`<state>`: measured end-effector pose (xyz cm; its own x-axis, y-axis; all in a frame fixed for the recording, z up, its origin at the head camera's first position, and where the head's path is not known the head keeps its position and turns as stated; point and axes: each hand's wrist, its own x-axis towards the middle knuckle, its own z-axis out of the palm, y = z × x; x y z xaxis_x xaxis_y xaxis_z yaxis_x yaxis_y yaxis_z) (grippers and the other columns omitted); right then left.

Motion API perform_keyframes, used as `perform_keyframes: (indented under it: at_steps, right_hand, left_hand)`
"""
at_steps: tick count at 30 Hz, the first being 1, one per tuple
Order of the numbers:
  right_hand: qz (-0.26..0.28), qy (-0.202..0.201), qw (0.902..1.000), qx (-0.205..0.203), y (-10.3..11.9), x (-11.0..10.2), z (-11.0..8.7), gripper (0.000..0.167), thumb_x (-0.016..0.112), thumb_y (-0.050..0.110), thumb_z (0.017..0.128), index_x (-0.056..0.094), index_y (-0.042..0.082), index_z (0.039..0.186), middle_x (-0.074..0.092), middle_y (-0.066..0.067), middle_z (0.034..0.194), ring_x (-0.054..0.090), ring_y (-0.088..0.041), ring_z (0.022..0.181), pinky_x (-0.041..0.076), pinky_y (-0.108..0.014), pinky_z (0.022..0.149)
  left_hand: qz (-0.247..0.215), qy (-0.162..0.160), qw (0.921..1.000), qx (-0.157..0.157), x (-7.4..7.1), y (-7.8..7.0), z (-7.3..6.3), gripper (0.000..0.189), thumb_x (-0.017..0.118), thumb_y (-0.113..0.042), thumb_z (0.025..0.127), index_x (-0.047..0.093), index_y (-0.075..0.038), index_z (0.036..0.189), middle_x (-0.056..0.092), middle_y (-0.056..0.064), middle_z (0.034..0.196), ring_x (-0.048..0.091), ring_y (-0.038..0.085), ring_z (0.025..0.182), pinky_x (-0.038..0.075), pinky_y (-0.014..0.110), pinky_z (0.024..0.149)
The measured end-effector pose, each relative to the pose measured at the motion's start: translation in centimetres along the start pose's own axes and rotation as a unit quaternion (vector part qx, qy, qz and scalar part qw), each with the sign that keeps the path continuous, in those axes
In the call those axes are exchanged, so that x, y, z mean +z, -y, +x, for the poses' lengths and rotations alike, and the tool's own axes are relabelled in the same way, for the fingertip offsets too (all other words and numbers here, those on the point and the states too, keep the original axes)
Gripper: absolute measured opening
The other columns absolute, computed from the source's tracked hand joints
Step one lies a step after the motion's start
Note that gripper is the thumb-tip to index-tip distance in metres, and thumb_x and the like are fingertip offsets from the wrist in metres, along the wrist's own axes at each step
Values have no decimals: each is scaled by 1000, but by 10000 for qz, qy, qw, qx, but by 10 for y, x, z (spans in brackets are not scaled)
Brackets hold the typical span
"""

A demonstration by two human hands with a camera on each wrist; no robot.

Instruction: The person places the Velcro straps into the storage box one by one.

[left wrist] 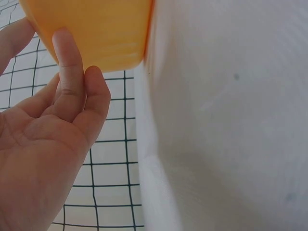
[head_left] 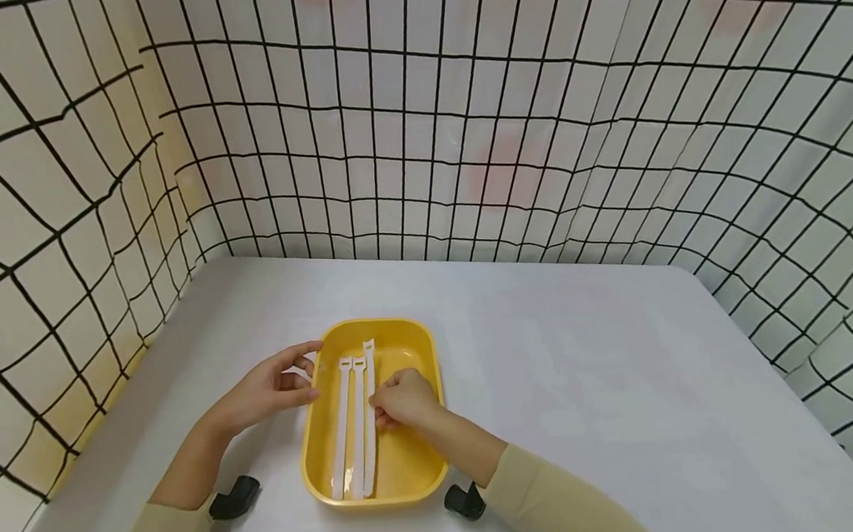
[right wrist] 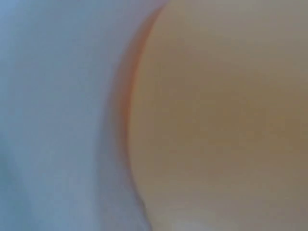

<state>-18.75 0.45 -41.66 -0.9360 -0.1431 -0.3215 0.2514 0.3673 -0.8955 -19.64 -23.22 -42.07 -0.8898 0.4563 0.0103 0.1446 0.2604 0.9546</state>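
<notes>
A yellow tray (head_left: 414, 486) lies on the white table, and three white hook-and-loop cable ties with slotted heads lie lengthwise in its left half. The left cable tie (head_left: 341, 431) and middle cable tie (head_left: 358, 430) are side by side. My right hand (head_left: 407, 399) is over the tray and pinches the right cable tie (head_left: 370, 362) near its middle; the fingertips are partly hidden. At the tray's left rim, my left hand (head_left: 271, 388) touches the edge with loosely bent fingers. The left wrist view shows those fingers (left wrist: 70, 72) against the tray's outer wall (left wrist: 106, 33).
White table surface (head_left: 593, 370) extends to the right of the tray. Black grid netting (head_left: 445, 122) stands behind and on both sides, before white walls. Black wrist mounts (head_left: 236, 498) sit by both sleeves. A blurred yellowish surface (right wrist: 216, 115) fills much of the right wrist view.
</notes>
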Motion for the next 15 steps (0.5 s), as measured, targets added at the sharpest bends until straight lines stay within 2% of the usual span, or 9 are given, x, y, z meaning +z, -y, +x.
perform_keyframes:
  at_steps: [7, 15]
  right_hand:
    - [-554, -91, 9984, 101, -3, 4, 2, 23, 66, 0, 85, 64, -1, 62, 55, -2, 48, 54, -9, 41, 40, -17, 41]
    - [-971, -242, 9948, 203, -4, 3, 2, 25, 63, -2, 82, 63, 0, 57, 54, -3, 44, 54, -10, 38, 42, -18, 38]
  left_hand:
    - [-180, 56, 9998, 40, 0, 0, -2, 70, 70, -4, 89, 31, 9, 145, 46, 27, 112, 61, 19, 86, 50, 23, 73]
    - [-258, 94, 9996, 74, 0, 0, -1, 71, 70, -5, 89, 29, 9, 146, 45, 29, 113, 61, 18, 86, 50, 23, 73]
